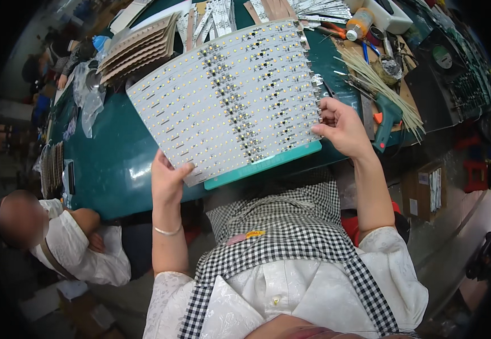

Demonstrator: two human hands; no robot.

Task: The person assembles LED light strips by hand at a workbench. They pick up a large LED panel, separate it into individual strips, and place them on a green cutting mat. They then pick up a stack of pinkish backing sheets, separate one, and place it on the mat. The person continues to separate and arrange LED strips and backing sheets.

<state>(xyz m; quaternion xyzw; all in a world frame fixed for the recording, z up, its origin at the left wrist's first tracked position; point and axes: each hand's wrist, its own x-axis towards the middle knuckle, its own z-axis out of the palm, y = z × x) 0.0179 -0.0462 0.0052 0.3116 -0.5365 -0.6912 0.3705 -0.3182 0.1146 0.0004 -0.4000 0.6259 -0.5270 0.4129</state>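
Observation:
Between my two hands I hold up a large white LED circuit board panel (200, 107), tilted, with rows of small yellowish LEDs and bands of dark components across it. My left hand (169, 175) pinches its lower left corner, thumb on the front face. At the right edge, my right hand (341, 127) grips the panel near small metal connectors, with thumb and fingers closed on it. Below the panel's lower edge a turquoise-green flat strip (268, 164) shows at the table's near edge; the panel hides the rest of it.
The green table (110, 164) carries stacked brown corrugated boards (138, 48) and loose LED strips (220, 17) at the back. On the right lie a green glue gun (389, 121), thin glue-coloured sticks (383, 85) and an orange bottle (360, 24). A seated person (81, 240) is at the left.

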